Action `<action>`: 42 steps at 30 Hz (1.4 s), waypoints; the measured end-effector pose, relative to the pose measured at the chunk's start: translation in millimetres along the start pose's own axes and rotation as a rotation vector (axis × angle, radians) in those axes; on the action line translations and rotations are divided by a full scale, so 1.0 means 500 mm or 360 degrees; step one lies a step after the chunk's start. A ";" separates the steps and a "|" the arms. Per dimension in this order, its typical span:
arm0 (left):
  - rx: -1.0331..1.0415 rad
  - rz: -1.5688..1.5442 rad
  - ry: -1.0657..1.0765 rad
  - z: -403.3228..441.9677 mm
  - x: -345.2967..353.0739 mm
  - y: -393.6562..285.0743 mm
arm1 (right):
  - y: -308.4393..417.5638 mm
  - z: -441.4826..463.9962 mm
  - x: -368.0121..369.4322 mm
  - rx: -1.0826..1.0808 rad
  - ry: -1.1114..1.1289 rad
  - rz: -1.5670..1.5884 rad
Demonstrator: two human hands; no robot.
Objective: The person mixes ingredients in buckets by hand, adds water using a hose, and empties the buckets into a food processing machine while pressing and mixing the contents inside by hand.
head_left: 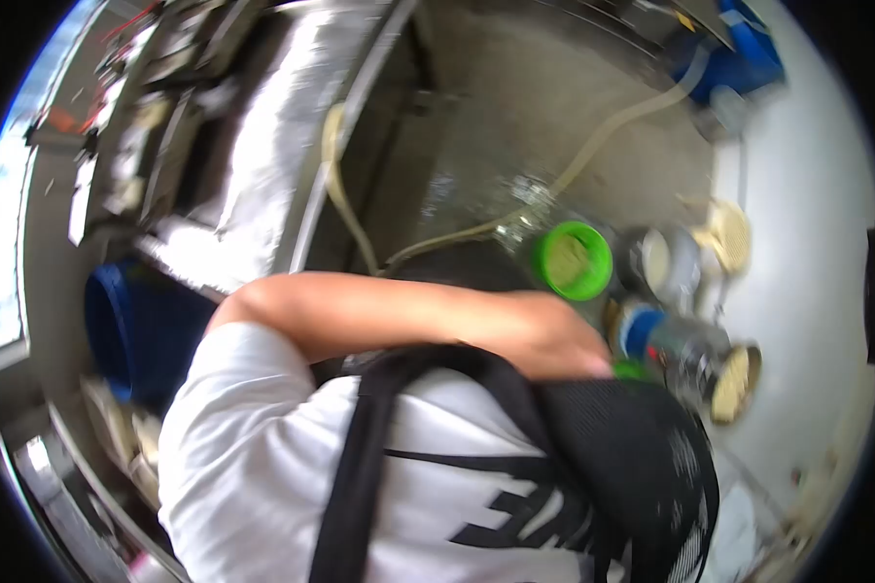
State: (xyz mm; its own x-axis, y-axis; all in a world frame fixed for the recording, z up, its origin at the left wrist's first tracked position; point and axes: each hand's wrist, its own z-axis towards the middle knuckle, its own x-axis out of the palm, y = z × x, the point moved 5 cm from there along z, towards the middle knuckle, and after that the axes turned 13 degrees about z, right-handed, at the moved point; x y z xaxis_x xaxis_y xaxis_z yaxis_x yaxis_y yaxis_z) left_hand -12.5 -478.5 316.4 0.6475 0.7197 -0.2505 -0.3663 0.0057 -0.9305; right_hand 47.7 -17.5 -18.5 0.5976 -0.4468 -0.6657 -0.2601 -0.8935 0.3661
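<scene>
Neither of my own hands shows in this frame. Directly below me is another person in a white shirt with black straps and a black mesh cap, seen from above. That person's bent bare arm reaches to the right. Its hand is blurred beside a bit of green, and the cap hides what the fingers touch. Just beyond the hand stands a container with a green rim and pale contents. To its right lies a clear plastic bottle with a blue band.
A pale hose winds over the wet floor. A steel worktable runs along the left, near a dark blue barrel. By the white wall stand a grey container, a pale strainer-like piece and a blue bin.
</scene>
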 end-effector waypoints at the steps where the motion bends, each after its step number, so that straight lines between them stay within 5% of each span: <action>1: 0.0174 0.0001 -0.0054 0.020 0.015 -0.013 | 0.003 0.007 0.004 -0.0009 0.0006 -0.0009; 5: 0.0302 -0.0114 0.0071 0.048 -0.019 -0.018 | 0.020 0.013 0.010 0.0011 0.0016 -0.0036; 7: -0.0074 -0.0132 0.0159 0.014 -0.079 0.043 | 0.002 -0.007 0.010 0.0035 -0.0006 -0.0022; 8: -0.0589 -0.0106 0.0076 -0.023 -0.119 0.097 | -0.003 -0.019 0.014 0.0036 -0.0026 -0.0015; 11: -0.1096 0.1735 -0.0520 -0.174 -0.328 0.268 | -0.020 -0.049 0.035 0.0065 -0.0056 0.0014; 12: -0.1866 0.1681 -0.0821 -0.282 -0.392 0.341 | -0.020 -0.056 0.045 0.0085 -0.0066 0.0022; 13: -0.2289 0.1954 -0.0839 -0.409 -0.448 0.415 | -0.026 -0.065 0.053 0.0126 -0.0075 0.0065; 14: -0.2230 0.2374 -0.0635 -0.520 -0.491 0.475 | -0.033 -0.072 0.060 0.0179 -0.0069 0.0145; 15: -0.2347 0.2667 -0.0841 -0.664 -0.536 0.560 | -0.040 -0.077 0.064 0.0258 -0.0050 0.0313; 16: -0.2580 0.2498 -0.0451 -0.696 -0.549 0.581 | -0.054 -0.082 0.070 0.0340 -0.0038 0.0479; 17: -0.2648 0.2077 -0.0763 -0.797 -0.585 0.669 | -0.065 -0.084 0.075 0.0273 -0.0187 0.0446; 19: -0.2562 0.1127 -0.1215 -0.661 -0.512 0.535 | -0.088 -0.068 0.093 0.0233 -0.0287 0.0347; 21: -0.2318 0.1663 -0.1039 -0.816 -0.615 0.754 | -0.080 -0.065 0.100 0.0335 -0.0224 0.0403; 22: -0.2365 0.1608 -0.1069 -0.798 -0.609 0.758 | -0.082 -0.055 0.106 0.0385 -0.0200 0.0519; 23: -0.2187 0.1801 -0.0600 -0.858 -0.654 0.861 | -0.091 -0.036 0.112 0.0326 -0.0174 0.0488; 24: -0.2305 0.1259 -0.1334 -0.772 -0.590 0.741 | -0.108 -0.014 0.130 0.0258 -0.0147 0.0457; 26: -0.2175 0.0202 -0.2006 -0.674 -0.468 0.615 | -0.096 0.010 0.122 0.0232 -0.0148 0.0299; 30: -0.1995 0.0566 -0.2039 -0.542 -0.306 0.421 | -0.110 0.096 0.099 0.0096 -0.0190 0.0375; 33: -0.1957 0.0792 -0.1628 -0.391 -0.177 0.335 | -0.069 0.135 0.040 0.0018 -0.0230 0.0585; 35: -0.1818 0.1475 -0.1053 -0.306 -0.099 0.335 | -0.050 0.189 0.013 -0.0059 -0.0232 0.0704; 41: -0.1890 0.1145 -0.0084 -0.029 0.112 0.298 | 0.024 0.383 0.000 -0.0314 -0.0274 0.1073; 42: -0.1802 0.1194 -0.0005 0.007 0.130 0.300 | 0.035 0.412 0.005 -0.0103 -0.0157 0.1485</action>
State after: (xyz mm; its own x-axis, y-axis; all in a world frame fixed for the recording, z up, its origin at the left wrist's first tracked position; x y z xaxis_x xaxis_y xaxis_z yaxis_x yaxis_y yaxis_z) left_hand -27.8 -428.5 161.7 0.5346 0.2991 -0.7904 0.1195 -0.9526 -0.2796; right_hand -111.3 -43.5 -147.8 0.1012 -0.9855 -0.1362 -0.5572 -0.1695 0.8129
